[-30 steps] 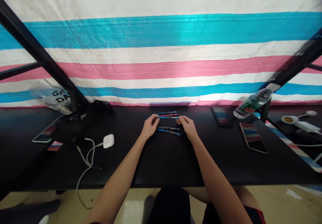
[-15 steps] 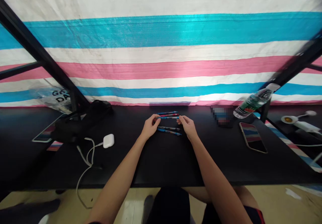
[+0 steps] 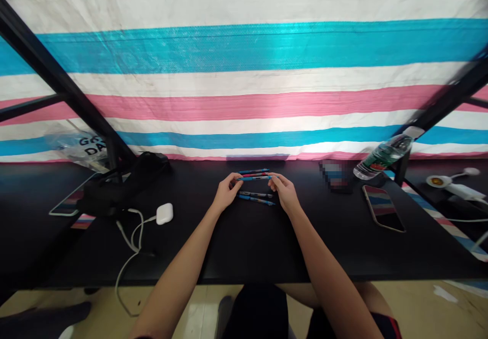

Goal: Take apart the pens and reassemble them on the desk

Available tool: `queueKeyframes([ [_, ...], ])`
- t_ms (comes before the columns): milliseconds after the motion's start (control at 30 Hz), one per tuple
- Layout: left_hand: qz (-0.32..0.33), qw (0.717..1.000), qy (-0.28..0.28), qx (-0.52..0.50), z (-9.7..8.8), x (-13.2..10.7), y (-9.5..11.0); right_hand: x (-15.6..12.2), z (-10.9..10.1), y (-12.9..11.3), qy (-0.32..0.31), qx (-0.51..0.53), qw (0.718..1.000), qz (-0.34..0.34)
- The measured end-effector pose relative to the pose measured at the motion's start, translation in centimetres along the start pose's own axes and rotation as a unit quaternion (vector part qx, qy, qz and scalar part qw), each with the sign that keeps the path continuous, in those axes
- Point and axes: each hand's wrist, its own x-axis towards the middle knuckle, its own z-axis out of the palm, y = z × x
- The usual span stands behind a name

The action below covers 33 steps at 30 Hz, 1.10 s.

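Centre pen (image 3: 254, 178): blue and white, gripped at both ends, aligned 9-to-3 o'clock. At 12 o'clock: red pen (image 3: 251, 175), far blue pen (image 3: 253, 171). At 6 o'clock: dark pen (image 3: 256, 194), near blue pen (image 3: 256, 200).

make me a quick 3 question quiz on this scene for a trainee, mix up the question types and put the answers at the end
1. Count: the left grip and the right grip hold a blue-and-white pen between them. How many more lie nearer the camera than it?

2. True or false: the white earbud case lies to the left of the left grip.

3. Multiple choice: what colour is the cap on the water bottle?
a) red
b) white
c) black

Key:
1. Two: a dark pen and a blue pen.
2. True.
3. b) white.
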Motion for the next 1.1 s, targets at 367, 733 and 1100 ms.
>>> queueKeyframes([
  [367,0.004,1.000,-0.014,0.001,-0.1,-0.1,0.1,-0.3,0.2,-1.2,-0.102,0.220,0.962,0.130],
  [733,0.000,0.999,-0.030,0.018,-0.2,-0.1,0.4,-0.4,0.2,-0.9,-0.069,0.223,0.967,0.098],
  [1100,0.010,0.999,-0.029,0.033,-0.2,-0.2,0.4,-0.4,0.3,-1.0,-0.052,0.167,0.981,0.085],
])
